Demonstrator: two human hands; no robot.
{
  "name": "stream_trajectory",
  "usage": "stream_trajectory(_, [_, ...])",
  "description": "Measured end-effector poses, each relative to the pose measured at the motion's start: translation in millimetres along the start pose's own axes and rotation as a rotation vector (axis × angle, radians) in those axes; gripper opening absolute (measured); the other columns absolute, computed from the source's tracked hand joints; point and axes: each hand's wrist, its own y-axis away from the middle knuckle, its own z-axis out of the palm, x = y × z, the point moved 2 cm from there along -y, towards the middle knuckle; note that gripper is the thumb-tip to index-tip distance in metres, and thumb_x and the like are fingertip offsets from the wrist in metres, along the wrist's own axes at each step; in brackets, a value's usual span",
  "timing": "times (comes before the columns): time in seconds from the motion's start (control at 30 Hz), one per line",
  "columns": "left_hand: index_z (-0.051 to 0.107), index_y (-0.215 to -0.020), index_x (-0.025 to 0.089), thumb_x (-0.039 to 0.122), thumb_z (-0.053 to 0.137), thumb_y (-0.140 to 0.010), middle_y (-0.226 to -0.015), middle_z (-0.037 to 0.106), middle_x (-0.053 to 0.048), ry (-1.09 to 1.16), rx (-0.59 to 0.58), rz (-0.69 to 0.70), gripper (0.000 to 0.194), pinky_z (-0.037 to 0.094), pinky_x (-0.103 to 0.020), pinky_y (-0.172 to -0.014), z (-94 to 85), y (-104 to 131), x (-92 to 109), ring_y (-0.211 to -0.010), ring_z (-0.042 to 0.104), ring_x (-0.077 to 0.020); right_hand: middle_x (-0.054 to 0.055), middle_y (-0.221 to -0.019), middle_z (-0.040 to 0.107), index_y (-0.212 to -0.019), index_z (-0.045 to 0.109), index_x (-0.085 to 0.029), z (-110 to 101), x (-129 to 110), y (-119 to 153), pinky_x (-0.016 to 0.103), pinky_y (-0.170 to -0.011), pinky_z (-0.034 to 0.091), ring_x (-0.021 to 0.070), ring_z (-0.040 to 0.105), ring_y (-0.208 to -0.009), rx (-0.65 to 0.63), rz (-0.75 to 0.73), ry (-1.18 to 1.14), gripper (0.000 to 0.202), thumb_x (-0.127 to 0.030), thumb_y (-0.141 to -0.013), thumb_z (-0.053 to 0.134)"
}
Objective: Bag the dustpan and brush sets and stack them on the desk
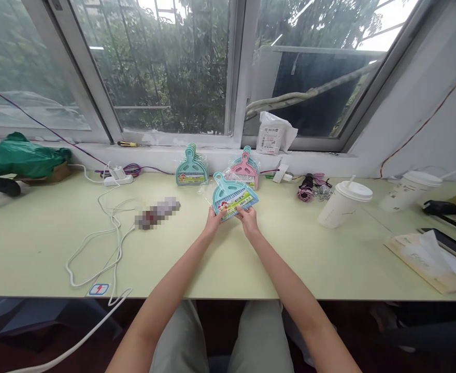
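Between my two hands is a teal mini dustpan and brush set in clear wrapping with a printed label, tilted with its handle up to the left. My left hand grips its lower left edge. At its lower right edge, my right hand holds on with the thumb in front. Behind it a stack of sets with a pink dustpan at the front leans against the wall, partly covered by the held one. Left of that stands another stack of teal dustpan sets.
White cups with straws stand on the right. A folding umbrella lies near the wall. White cable loops across the left of the table, near a power strip. A green bag sits far left, papers far right.
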Motion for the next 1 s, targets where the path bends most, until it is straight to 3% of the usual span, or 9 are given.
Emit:
stream_trajectory(0.1, [0.043, -0.119, 0.022, 0.036, 0.067, -0.074, -0.126, 0.057, -0.009, -0.021, 0.087, 0.032, 0.053, 0.051, -0.038, -0.086, -4.1, -1, -7, -0.109, 0.059, -0.0233, 0.006, -0.099, 0.069, -0.092, 0.057, -0.018, 3, 1, 2, 0.037, -0.081, 0.059, 0.0219, 0.067, -0.092, -0.031, -0.005, -0.011, 0.039, -0.03, -0.061, 0.077])
stream_trajectory(0.27, [0.03, -0.133, 0.025, 0.037, 0.074, -0.068, -0.133, 0.05, -0.013, -0.148, -0.061, 0.017, 0.079, 0.046, -0.042, -0.093, 7.4, 8, -13, -0.118, 0.053, -0.027, 0.008, -0.105, 0.067, -0.096, 0.056, -0.019, -4, 0, 0, 0.035, -0.081, 0.058, 0.0209, 0.067, -0.093, 0.058, -0.071, -0.001, 0.041, -0.033, -0.063, 0.076])
stream_trajectory(0.3, [0.025, -0.137, 0.025, 0.039, 0.074, -0.068, -0.139, 0.045, -0.014, -0.208, 0.007, 0.07, 0.085, 0.042, -0.042, -0.098, 8.1, 10, -10, -0.125, 0.046, -0.028, 0.008, -0.106, 0.067, -0.097, 0.056, -0.019, -6, -1, -1, 0.035, -0.081, 0.058, 0.0207, 0.066, -0.094, 0.069, -0.081, 0.002, 0.042, -0.034, -0.063, 0.075])
stream_trajectory(0.4, [0.016, -0.143, 0.023, 0.046, 0.061, -0.079, -0.15, 0.025, -0.015, -0.49, 0.386, 0.403, 0.081, 0.027, -0.042, -0.109, 2.4, 18, 13, -0.14, 0.022, -0.0265, 0.007, -0.103, 0.068, -0.098, 0.057, -0.019, -10, -4, -5, 0.035, -0.081, 0.058, 0.0203, 0.067, -0.092, 0.06, -0.094, 0.015, 0.043, -0.035, -0.063, 0.076])
stream_trajectory(0.47, [0.027, -0.139, 0.022, 0.045, 0.05, -0.087, -0.148, 0.03, -0.013, -0.736, 0.509, 0.63, 0.062, 0.025, -0.042, -0.109, -2.8, 22, 33, -0.138, 0.024, -0.0254, 0.006, -0.097, 0.069, -0.096, 0.057, -0.019, -8, -4, -6, 0.037, -0.08, 0.058, 0.0201, 0.067, -0.088, 0.009, -0.087, 0.049, 0.043, -0.036, -0.061, 0.077])
stream_trajectory(0.53, [0.047, -0.125, 0.021, 0.043, 0.044, -0.09, -0.132, 0.047, -0.012, -0.962, 0.457, 0.74, 0.041, 0.032, -0.041, -0.104, -7.6, 21, 47, -0.126, 0.039, -0.0256, 0.004, -0.09, 0.07, -0.093, 0.058, -0.019, -2, -4, -4, 0.038, -0.077, 0.059, 0.0202, 0.068, -0.083, -0.074, -0.065, 0.104, 0.043, -0.037, -0.059, 0.079])
stream_trajectory(0.6, [0.058, -0.103, 0.021, 0.043, 0.044, -0.09, -0.109, 0.059, -0.011, -1.146, 0.348, 0.733, 0.03, 0.039, -0.039, -0.093, -11.6, 18, 53, -0.11, 0.05, -0.026, 0.003, -0.085, 0.071, -0.089, 0.059, -0.019, 5, -1, 0, 0.039, -0.074, 0.06, 0.0208, 0.068, -0.081, -0.166, -0.033, 0.161, 0.044, -0.038, -0.056, 0.08])
stream_trajectory(0.73, [0.059, -0.084, 0.022, 0.041, 0.047, -0.088, -0.087, 0.058, -0.009, -1.36, 0.233, 0.647, 0.023, 0.044, -0.036, -0.075, -13.8, 13, 47, -0.092, 0.053, -0.0257, 0.001, -0.079, 0.071, -0.087, 0.06, -0.02, 17, 7, 10, 0.04, -0.07, 0.06, 0.0219, 0.069, -0.08, -0.277, 0.014, 0.219, 0.046, -0.039, -0.052, 0.083])
stream_trajectory(1.0, [0.058, -0.091, 0.023, 0.034, 0.035, -0.094, -0.09, 0.058, -0.007, -1.226, 0.254, 0.632, 0.025, 0.043, -0.03, -0.067, -6.8, 20, 43, -0.089, 0.055, -0.0223, 0.001, -0.078, 0.072, -0.086, 0.061, -0.02, 16, 8, 8, 0.039, -0.069, 0.06, 0.0211, 0.069, -0.076, -0.271, 0.014, 0.224, 0.046, -0.041, -0.052, 0.082])
